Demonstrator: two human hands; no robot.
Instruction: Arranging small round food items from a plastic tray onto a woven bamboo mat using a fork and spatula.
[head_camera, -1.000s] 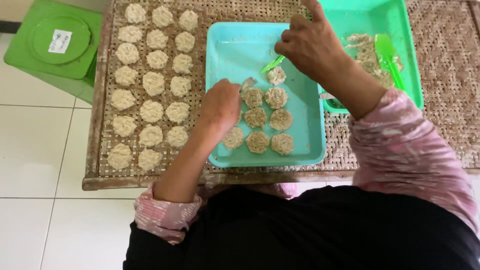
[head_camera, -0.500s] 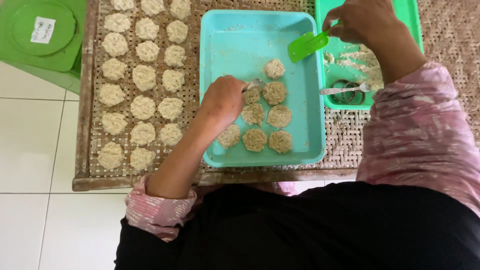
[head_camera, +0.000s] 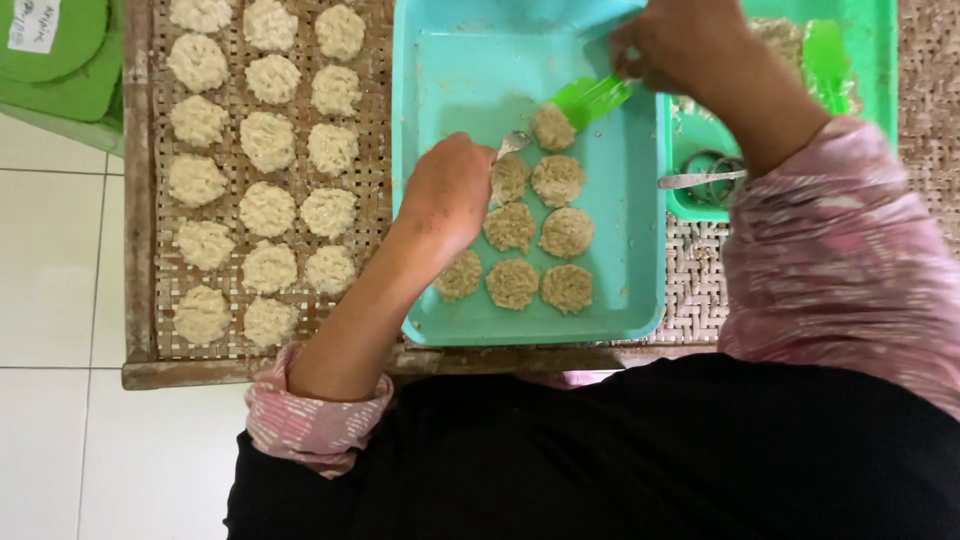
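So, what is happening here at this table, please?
A person is laying small round rice-like patties in rows in a turquoise tray. The left hand holds a metal spoon beside the top patty, and the right hand brings a green spatula to it. About nine patties lie in the tray. Many paler ones sit on the woven rack to the left.

My sleeves are pink with a pale, mottled white pattern. The left sleeve (head_camera: 315, 425) is pushed up and bunched in soft folds just below the near edge of the woven surface (head_camera: 700, 290), leaving my forearm bare. The right sleeve (head_camera: 850, 270) is looser and wider. Below the surface's near edge I wear a plain black garment (head_camera: 620, 460), unmarked and smooth.
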